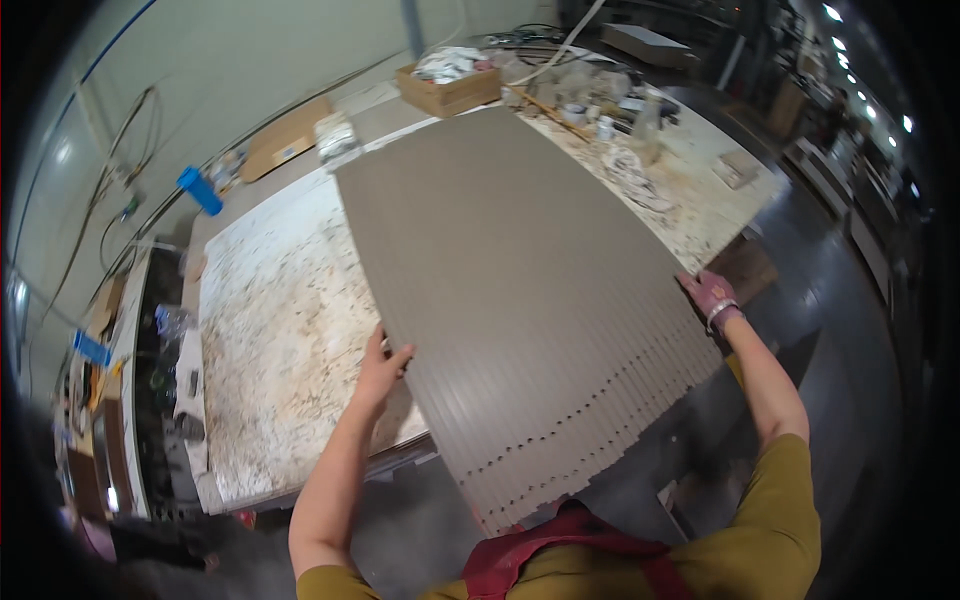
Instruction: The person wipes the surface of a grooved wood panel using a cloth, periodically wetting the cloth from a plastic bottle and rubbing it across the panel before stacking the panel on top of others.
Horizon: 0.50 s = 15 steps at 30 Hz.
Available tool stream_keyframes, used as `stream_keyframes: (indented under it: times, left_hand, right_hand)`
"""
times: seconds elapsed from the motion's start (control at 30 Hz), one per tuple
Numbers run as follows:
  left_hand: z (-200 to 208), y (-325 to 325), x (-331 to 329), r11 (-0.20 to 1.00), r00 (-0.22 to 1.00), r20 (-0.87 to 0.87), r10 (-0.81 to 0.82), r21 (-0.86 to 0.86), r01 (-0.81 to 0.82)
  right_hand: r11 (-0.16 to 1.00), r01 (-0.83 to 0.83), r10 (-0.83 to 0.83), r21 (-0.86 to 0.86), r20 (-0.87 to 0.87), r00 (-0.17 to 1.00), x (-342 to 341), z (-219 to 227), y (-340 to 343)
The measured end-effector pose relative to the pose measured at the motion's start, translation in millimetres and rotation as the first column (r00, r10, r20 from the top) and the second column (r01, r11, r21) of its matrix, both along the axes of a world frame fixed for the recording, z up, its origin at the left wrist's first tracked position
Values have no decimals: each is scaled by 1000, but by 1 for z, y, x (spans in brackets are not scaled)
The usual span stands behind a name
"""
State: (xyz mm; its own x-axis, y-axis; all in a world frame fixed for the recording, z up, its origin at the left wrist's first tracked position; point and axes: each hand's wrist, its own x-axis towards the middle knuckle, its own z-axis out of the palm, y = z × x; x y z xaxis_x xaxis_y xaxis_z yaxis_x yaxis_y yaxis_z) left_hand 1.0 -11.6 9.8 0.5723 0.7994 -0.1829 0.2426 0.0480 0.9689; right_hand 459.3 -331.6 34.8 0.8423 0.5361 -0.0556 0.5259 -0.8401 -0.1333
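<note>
A wide layer of long grey-brown strips (500, 290) lies side by side across the table and overhangs its near edge. Small dark holes run in rows near the ragged near ends; whether the smooth far part is also separate strips, I cannot tell. My bare left hand (382, 372) grips the layer's left edge, thumb on top and a finger along the side. On the opposite edge is my right hand (712, 296) in a pink glove, its fingers closed at the side and partly hidden.
The white worktable (285, 340) is stained and scuffed. At its back stand a wooden box (450, 95) with white cloth and a blue bottle (200, 190). Cluttered bottles, rags and tools cover the adjoining table (725, 210). A shelf (130, 400) stands at left.
</note>
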Motion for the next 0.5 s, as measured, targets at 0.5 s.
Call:
stream_keyframes:
  times: [0.5]
  left_hand:
    - [-36,19,7,999,999,39,-37,-26,38]
  right_hand:
    - [986,87,19,145,-604,796,33,-12,-41]
